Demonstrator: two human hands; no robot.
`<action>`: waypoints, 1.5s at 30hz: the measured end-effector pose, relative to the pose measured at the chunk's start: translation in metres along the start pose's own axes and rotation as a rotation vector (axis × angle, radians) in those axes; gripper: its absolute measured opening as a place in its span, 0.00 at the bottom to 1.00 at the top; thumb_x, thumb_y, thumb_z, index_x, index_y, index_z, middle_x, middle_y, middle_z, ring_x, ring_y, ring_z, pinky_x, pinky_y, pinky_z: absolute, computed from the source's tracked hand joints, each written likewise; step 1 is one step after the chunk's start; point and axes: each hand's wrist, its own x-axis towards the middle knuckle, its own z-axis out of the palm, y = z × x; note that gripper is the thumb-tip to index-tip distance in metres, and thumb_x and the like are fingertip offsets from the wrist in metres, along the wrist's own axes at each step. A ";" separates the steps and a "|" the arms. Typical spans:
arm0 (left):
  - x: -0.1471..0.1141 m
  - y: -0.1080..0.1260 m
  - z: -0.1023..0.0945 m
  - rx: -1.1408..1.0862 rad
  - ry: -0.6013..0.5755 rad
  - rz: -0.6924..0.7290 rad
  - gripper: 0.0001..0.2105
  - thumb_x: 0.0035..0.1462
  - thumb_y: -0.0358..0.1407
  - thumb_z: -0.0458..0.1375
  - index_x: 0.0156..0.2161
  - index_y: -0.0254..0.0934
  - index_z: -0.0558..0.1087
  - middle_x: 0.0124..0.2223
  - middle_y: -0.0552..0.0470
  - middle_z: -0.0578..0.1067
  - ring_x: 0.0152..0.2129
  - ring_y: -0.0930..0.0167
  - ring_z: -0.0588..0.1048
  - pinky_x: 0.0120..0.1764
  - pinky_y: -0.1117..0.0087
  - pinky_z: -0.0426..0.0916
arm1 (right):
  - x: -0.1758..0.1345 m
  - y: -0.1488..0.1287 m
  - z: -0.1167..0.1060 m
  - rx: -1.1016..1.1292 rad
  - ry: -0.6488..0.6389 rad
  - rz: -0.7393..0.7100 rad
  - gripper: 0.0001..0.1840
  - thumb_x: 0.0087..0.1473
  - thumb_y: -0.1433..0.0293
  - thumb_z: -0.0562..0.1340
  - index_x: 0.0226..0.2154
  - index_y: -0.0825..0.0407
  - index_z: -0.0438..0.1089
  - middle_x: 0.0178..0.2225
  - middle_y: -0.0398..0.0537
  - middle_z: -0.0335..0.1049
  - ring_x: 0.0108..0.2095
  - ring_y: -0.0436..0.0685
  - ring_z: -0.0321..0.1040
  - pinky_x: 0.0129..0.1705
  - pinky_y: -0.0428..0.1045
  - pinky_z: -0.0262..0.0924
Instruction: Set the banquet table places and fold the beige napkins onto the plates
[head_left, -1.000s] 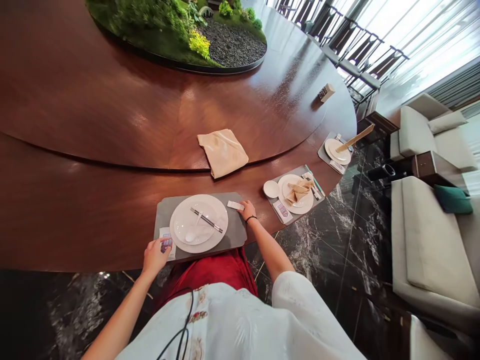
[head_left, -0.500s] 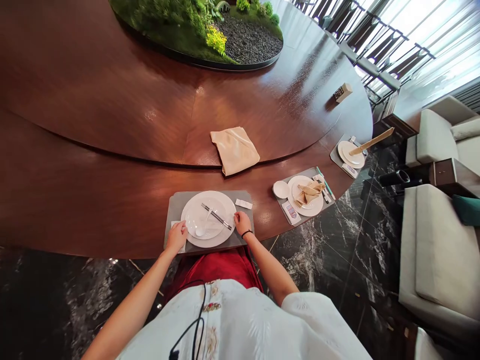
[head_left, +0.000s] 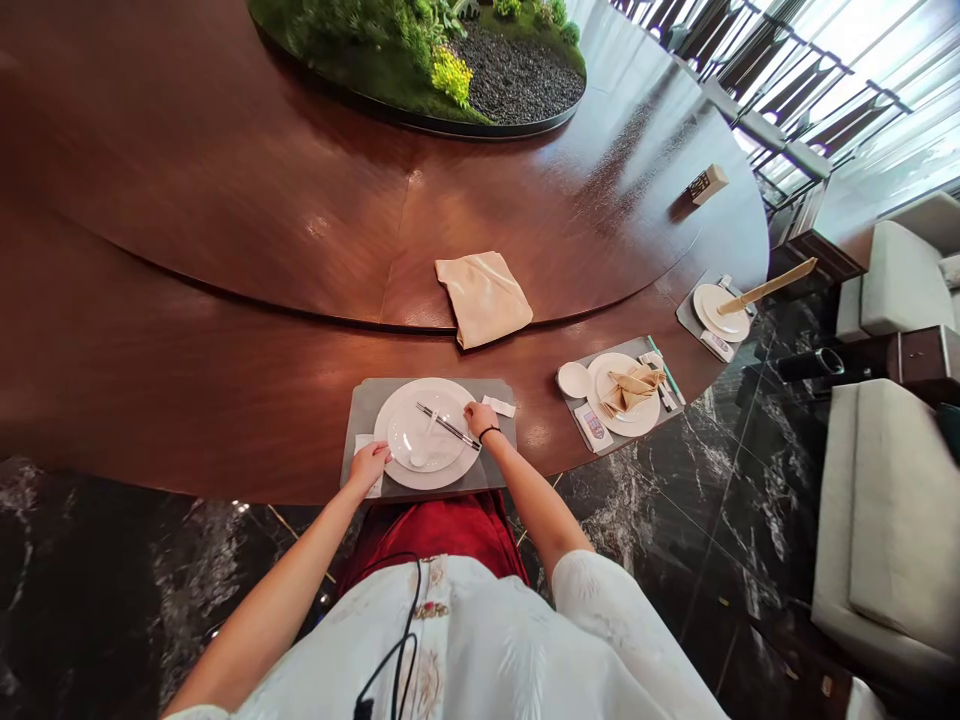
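Observation:
A large white plate (head_left: 390,472) rests on a grey placemat (head_left: 361,405), with a smaller white plate (head_left: 401,420) stacked on it. A white spoon (head_left: 420,455) and a pair of dark chopsticks (head_left: 448,425) with silvery ends lie across the small plate. At the left rim, my left hand (head_left: 370,466) has its fingers closed on the large plate's edge, beside a white paper (head_left: 373,488). My right hand (head_left: 478,418) pinches the right rim, close to the chopstick ends. Just beyond it lies a small white packet (head_left: 499,406), slightly askew.
A folded beige cloth (head_left: 487,300) straddles the edge of the raised turntable (head_left: 322,250). To the right is a place setting with a folded napkin (head_left: 631,390), then another with an upright napkin (head_left: 769,287). A planted centrepiece (head_left: 420,90) stands farther back.
My right hand has moved up along the plate's right rim, nearer the packet, which now lies more tilted. My left hand has stayed at the left rim. The view has shifted slightly.

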 end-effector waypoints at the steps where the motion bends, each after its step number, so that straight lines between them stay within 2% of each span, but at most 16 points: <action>1: -0.001 0.001 -0.001 0.001 -0.003 0.003 0.16 0.54 0.35 0.51 0.45 0.33 0.73 0.34 0.48 0.79 0.32 0.68 0.77 0.39 0.67 0.70 | 0.002 -0.001 -0.001 0.011 0.000 -0.002 0.11 0.55 0.69 0.58 0.39 0.49 0.74 0.39 0.50 0.76 0.40 0.55 0.71 0.41 0.47 0.59; 5: -0.009 -0.001 -0.016 0.023 0.010 0.041 0.15 0.53 0.33 0.51 0.46 0.34 0.72 0.40 0.46 0.77 0.35 0.68 0.76 0.43 0.67 0.69 | -0.001 0.008 -0.007 0.065 0.029 0.050 0.13 0.57 0.69 0.55 0.38 0.51 0.75 0.41 0.55 0.76 0.43 0.58 0.71 0.45 0.49 0.60; 8: -0.022 -0.014 -0.034 0.125 0.067 0.156 0.18 0.51 0.33 0.54 0.49 0.36 0.70 0.49 0.44 0.72 0.41 0.66 0.73 0.49 0.64 0.67 | -0.015 0.030 -0.007 0.139 0.050 0.184 0.11 0.55 0.71 0.56 0.36 0.55 0.74 0.40 0.62 0.75 0.44 0.62 0.71 0.46 0.54 0.61; 11: -0.039 -0.031 -0.042 0.360 0.136 0.294 0.25 0.49 0.36 0.57 0.54 0.39 0.67 0.52 0.43 0.65 0.47 0.61 0.68 0.53 0.59 0.63 | -0.030 0.052 0.002 0.314 -0.022 0.286 0.07 0.52 0.72 0.59 0.30 0.53 0.73 0.33 0.56 0.76 0.39 0.60 0.73 0.43 0.53 0.65; 15: -0.057 -0.039 -0.028 0.518 0.147 0.272 0.31 0.49 0.41 0.60 0.59 0.43 0.61 0.56 0.42 0.57 0.48 0.58 0.65 0.50 0.57 0.65 | -0.040 0.062 0.021 0.591 -0.142 0.298 0.12 0.57 0.72 0.53 0.28 0.53 0.69 0.26 0.47 0.75 0.30 0.52 0.74 0.35 0.47 0.69; 18: -0.063 -0.034 -0.015 0.594 0.150 0.244 0.32 0.51 0.45 0.57 0.61 0.42 0.57 0.56 0.40 0.56 0.48 0.56 0.63 0.46 0.56 0.66 | -0.043 0.062 0.033 0.761 -0.179 0.300 0.10 0.56 0.72 0.54 0.26 0.53 0.66 0.23 0.42 0.72 0.27 0.50 0.72 0.34 0.46 0.70; 21: -0.063 -0.029 -0.010 0.659 0.179 0.239 0.33 0.52 0.46 0.56 0.61 0.39 0.56 0.56 0.38 0.56 0.48 0.55 0.63 0.43 0.57 0.66 | -0.046 0.063 0.043 0.883 -0.163 0.316 0.09 0.53 0.72 0.57 0.22 0.53 0.63 0.18 0.38 0.66 0.23 0.48 0.69 0.34 0.46 0.70; 24: -0.060 -0.028 -0.011 0.697 0.178 0.244 0.32 0.53 0.46 0.55 0.61 0.37 0.55 0.56 0.37 0.56 0.47 0.56 0.64 0.42 0.58 0.66 | -0.054 0.061 0.056 0.973 -0.130 0.346 0.09 0.51 0.72 0.59 0.21 0.52 0.62 0.15 0.36 0.62 0.21 0.48 0.67 0.32 0.47 0.71; 28: -0.056 -0.032 -0.019 0.702 0.155 0.233 0.33 0.54 0.47 0.54 0.62 0.38 0.53 0.56 0.38 0.57 0.44 0.56 0.65 0.41 0.59 0.66 | -0.067 0.046 0.077 1.071 -0.094 0.396 0.07 0.47 0.71 0.62 0.22 0.52 0.63 0.16 0.37 0.64 0.21 0.50 0.69 0.31 0.48 0.71; 37: -0.049 -0.031 -0.028 0.705 0.151 0.216 0.33 0.54 0.47 0.52 0.63 0.38 0.52 0.55 0.37 0.56 0.45 0.56 0.64 0.38 0.60 0.67 | -0.091 0.015 0.112 1.170 0.016 0.508 0.07 0.44 0.69 0.63 0.23 0.51 0.63 0.17 0.39 0.67 0.24 0.54 0.72 0.31 0.49 0.72; 45: -0.048 -0.027 -0.029 0.714 0.145 0.219 0.33 0.54 0.47 0.52 0.62 0.37 0.52 0.54 0.37 0.57 0.45 0.55 0.64 0.36 0.59 0.68 | -0.096 0.015 0.118 1.144 0.038 0.512 0.05 0.45 0.70 0.61 0.24 0.52 0.63 0.18 0.39 0.68 0.24 0.53 0.72 0.29 0.48 0.71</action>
